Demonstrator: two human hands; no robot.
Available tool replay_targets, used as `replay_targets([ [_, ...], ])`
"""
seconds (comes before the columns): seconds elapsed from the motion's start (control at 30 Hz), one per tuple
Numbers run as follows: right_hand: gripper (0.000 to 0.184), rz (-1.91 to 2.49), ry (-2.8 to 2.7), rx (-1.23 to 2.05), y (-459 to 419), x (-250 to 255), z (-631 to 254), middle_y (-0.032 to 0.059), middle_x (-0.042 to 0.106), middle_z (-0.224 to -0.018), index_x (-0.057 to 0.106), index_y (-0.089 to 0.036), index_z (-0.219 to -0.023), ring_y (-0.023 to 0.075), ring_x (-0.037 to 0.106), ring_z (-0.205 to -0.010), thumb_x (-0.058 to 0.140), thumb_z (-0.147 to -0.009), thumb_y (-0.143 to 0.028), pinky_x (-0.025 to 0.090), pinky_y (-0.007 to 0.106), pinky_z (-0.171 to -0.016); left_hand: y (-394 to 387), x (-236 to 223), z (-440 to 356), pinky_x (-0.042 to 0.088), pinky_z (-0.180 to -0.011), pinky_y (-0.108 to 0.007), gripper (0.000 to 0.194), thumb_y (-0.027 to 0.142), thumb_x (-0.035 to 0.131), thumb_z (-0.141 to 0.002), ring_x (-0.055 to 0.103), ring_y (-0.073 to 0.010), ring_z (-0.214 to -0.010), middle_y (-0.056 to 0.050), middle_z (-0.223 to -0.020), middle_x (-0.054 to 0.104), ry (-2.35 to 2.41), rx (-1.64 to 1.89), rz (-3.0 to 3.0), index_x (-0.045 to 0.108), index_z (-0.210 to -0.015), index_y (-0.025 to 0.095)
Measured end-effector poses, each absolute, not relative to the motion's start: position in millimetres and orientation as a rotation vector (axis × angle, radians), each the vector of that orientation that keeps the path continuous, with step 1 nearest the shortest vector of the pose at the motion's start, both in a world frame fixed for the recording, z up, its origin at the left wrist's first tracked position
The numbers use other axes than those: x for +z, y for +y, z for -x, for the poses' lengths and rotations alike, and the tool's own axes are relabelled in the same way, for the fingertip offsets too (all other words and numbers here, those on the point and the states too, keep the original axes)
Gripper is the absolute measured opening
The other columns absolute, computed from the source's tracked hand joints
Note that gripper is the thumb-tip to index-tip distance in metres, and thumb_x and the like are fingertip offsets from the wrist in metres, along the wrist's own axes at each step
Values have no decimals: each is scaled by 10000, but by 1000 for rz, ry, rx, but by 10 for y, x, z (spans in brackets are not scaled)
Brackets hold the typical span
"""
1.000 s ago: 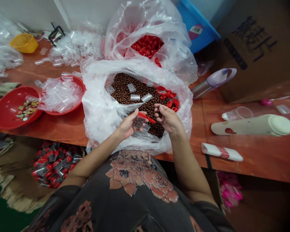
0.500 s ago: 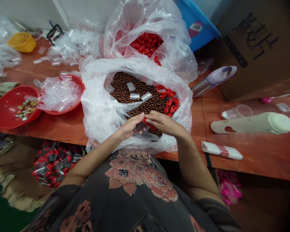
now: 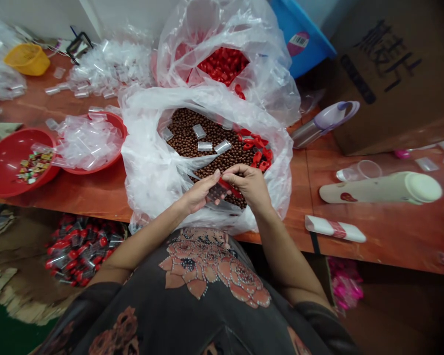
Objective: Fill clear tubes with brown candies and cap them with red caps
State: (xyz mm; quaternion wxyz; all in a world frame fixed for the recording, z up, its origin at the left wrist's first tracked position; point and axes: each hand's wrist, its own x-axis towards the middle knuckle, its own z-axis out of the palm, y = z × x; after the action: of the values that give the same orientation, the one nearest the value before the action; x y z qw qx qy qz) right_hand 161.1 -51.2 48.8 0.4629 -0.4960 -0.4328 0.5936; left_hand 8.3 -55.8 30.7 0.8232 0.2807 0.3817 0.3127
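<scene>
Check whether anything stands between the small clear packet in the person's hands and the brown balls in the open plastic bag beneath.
Nothing visible does: the clear packet, pinched by the left hand and right hand, sits directly over the brown balls inside the plastic bag.

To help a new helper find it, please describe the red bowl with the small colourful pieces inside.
Find the long reddish-brown table and look at its left end. Two red plastic bowls sit side by side there. The right one is heaped with clear plastic pieces; yours, the red bowl at the far left, holds a small pile of colourful pieces.
</scene>
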Motion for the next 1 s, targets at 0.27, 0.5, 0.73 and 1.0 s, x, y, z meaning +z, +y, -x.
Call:
replay_targets([
  [0.27,272,1340,-1167,1243,-502,357,-1697,14,692,-779,747,-215,-784,143,604,-640,685,-817,-478,500,288,-580,-579,368,-140,438,-455,-219,407,494,483,-977,609,-115,-566,-96,-783,720,809,696,-521,651,-967,124],
  [0.5,223,1468,-1503,833,-630,63,-2032,48,744,-969,769,-233,-925,224,649,-942,703,-813,-414,489,422,-923,-548,465,-25,515,-544,-260,383,496,514,-952,671,-156,-640,-74,-813,729,746,820,-486,632,-1075,153],
  [0.73,241,1336,-1325,724,-916,231,-1692,18,747,-1063,738,-294,-1103,202,679,-976,605,-925,-386,526,407,-914,-609,414,-131,485,-541,-242,327,461,526,-941,631,-133,-613,-44,-783,702,795,799,-521,630,-1050,171],
  [1.0,802,1288,-2076,215,-932,281,-1593,151,576,-1372,338,-224,-1508,327,533,-1249,656,-851,-558,445,533,-1041,-607,472,-170,394,-464,-221,614,720,391,-907,541,-112,-527,-43,-691,629,835,772,-594,643,-978,165],
])
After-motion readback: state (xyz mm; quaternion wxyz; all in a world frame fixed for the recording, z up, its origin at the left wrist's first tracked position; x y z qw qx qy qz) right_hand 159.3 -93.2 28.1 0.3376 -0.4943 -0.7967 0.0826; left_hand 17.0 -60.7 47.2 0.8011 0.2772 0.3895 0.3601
